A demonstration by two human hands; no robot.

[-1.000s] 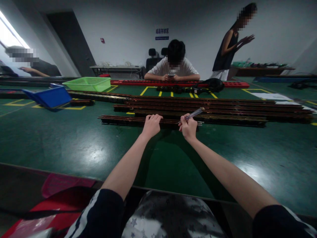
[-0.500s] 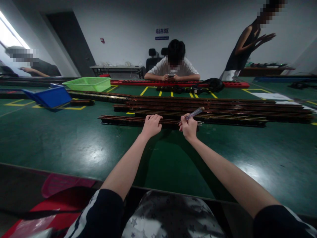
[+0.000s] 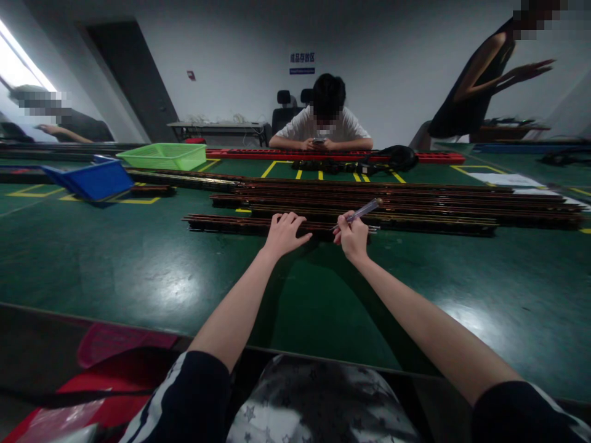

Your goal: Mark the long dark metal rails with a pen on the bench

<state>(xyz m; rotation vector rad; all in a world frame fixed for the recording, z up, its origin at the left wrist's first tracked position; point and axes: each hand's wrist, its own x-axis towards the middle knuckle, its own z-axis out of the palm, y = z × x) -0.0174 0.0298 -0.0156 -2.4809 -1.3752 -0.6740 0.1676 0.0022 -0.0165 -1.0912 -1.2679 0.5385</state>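
Note:
My left hand [image 3: 284, 235] rests on the nearest long, dark strip [image 3: 226, 224], its fingers apart and its thumb pointing right. Just right of it, my right hand [image 3: 352, 237] is closed around a screwdriver with a clear handle [image 3: 367, 210], which tilts up to the right. The shaft's tip is hard to see against the strip. Behind both hands lies a bundle of long, dark strips with reddish edges [image 3: 415, 200], running left to right on the green table [image 3: 115, 258].
A blue tray [image 3: 99, 179] and a green basket [image 3: 161, 157] stand at the left. Black cables [image 3: 397, 158] lie near a red rail [image 3: 258, 154]. One person [image 3: 344, 126] sits opposite; another [image 3: 480, 86] stands at the right, and a third [image 3: 78, 126] is at the far left.
My left thumb has spread out to the right, away from the fingers. My right hand keeps its place with the screwdriver. The standing person has moved right.

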